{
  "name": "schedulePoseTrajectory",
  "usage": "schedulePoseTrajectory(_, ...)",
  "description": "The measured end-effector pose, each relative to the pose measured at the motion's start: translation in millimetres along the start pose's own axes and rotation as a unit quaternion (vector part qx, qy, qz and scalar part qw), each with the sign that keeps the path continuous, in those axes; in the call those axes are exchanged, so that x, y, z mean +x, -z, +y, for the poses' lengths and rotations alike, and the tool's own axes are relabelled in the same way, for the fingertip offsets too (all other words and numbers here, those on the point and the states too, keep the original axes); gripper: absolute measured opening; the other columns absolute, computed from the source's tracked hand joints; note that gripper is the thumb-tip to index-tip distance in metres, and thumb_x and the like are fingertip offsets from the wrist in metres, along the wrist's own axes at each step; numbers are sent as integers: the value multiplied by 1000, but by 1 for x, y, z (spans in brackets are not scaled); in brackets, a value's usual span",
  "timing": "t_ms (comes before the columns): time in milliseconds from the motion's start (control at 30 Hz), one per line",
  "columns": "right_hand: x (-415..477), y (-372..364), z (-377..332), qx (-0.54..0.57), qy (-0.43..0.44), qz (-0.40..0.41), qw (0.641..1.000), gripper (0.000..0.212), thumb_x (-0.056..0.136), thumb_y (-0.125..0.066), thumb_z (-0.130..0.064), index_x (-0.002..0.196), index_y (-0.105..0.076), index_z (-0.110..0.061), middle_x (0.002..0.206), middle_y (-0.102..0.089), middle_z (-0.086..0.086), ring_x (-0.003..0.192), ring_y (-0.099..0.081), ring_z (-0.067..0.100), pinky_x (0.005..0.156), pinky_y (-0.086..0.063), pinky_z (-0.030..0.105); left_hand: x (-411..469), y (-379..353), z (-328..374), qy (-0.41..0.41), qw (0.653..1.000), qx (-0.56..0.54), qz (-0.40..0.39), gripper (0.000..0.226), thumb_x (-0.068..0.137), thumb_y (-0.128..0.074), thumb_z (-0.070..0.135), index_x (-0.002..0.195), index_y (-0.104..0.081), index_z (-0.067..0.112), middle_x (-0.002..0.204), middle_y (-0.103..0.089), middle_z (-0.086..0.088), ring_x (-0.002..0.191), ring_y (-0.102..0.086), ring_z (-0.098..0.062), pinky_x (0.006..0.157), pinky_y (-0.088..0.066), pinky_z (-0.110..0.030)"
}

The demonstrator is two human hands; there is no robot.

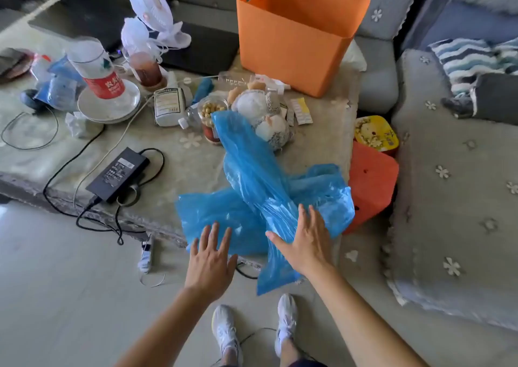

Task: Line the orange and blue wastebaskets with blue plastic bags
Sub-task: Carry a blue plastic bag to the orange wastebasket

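Both hands hover flat, fingers spread, gripping nothing: my left hand [210, 257] over the near left part of the blue plastic bags [260, 198], my right hand [304, 240] resting on the long bag. That bag's long axis runs from the near tabletop [173, 153] edge, where its end hangs over, up and leftward toward the plush toy [266, 117]. A second bag lies crosswise beneath. Farther right, the orange wastebasket [294, 38] stands upright, mouth up, unlined.
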State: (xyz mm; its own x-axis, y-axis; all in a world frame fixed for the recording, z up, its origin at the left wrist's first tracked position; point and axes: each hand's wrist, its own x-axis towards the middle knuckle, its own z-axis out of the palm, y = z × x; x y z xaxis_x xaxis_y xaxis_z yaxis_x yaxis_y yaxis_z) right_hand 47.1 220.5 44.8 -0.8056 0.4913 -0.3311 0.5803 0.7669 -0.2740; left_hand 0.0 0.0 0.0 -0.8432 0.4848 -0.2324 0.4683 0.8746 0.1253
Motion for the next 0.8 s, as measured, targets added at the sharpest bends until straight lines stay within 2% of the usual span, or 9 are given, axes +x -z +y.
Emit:
schedulePoseTrajectory(67,9,-7,-8,-25,-18,-32,999,127,65,-45,-90,157,-8,-11,161,-17,17,147,-19,33,117,-22,44,10,-6,0,12,999,-7,-34,67,89,-31,53,139,-53,15,145,-47,-19,133,-46,-40,101,-44,-54)
schedulePoseTrajectory(133,17,-16,-10,-69,-15,-43,997,129,65,-55,-86,156,-8,-7,155,-29,16,140,-31,32,112,-32,42,14,-16,-1,18,999,-6,-46,66,91,-33,54,143,-49,17,151,-41,-17,137,-40,-39,105,-41,-54)
schedulePoseTrajectory(233,29,-22,-7,-100,-6,-52,994,119,70,-63,-76,154,-16,-5,141,-48,13,127,-47,29,103,-41,38,19,-26,-3,18,998,-14,-54,65,92,-47,51,149,-39,21,157,-30,-14,142,-31,-39,110,-34,-54)
schedulePoseTrajectory(300,36,-16,-1,-103,-4,-49,993,98,75,-65,-69,147,-33,-9,132,-56,9,120,-54,27,97,-44,37,24,-23,-4,18,998,-13,-56,65,91,-51,51,148,-41,22,156,-33,-13,140,-35,-39,108,-36,-54)
schedulePoseTrajectory(367,39,-7,7,-107,8,-35,994,59,82,-64,-58,122,-53,-15,119,-64,4,111,-60,26,88,-47,36,28,-20,-4,21,998,-14,-65,64,89,-52,51,146,-44,22,153,-38,-13,136,-39,-39,104,-39,-53)
schedulePoseTrajectory(400,39,0,9,-110,16,-32,993,42,86,-62,-51,110,-56,-16,113,-66,3,106,-62,25,84,-48,35,30,-19,-3,19,997,-15,-67,63,88,-53,51,144,-46,22,152,-40,-13,135,-40,-39,102,-40,-53)
schedulePoseTrajectory(467,39,12,15,-107,22,-24,994,27,90,-61,-42,100,-56,-18,105,-68,1,97,-65,24,77,-49,33,35,-11,-2,23,997,-12,-78,63,88,-51,52,144,-44,24,152,-40,-11,135,-38,-37,100,-40,-50)
schedulePoseTrajectory(667,32,43,18,-49,48,21,997,21,90,-60,-36,102,-56,-19,104,-61,0,97,-60,21,77,-48,32,46,23,4,40,995,-6,-96,59,91,-43,53,144,-39,29,149,-37,-5,134,-35,-28,101,-34,-44)
schedulePoseTrajectory(800,27,66,11,5,100,47,994,20,92,-58,-35,105,-53,-21,103,-67,-3,96,-64,20,72,-51,33,40,53,6,63,997,-10,-40,58,89,-49,52,141,-47,26,145,-46,-7,130,-43,-28,98,-38,-45)
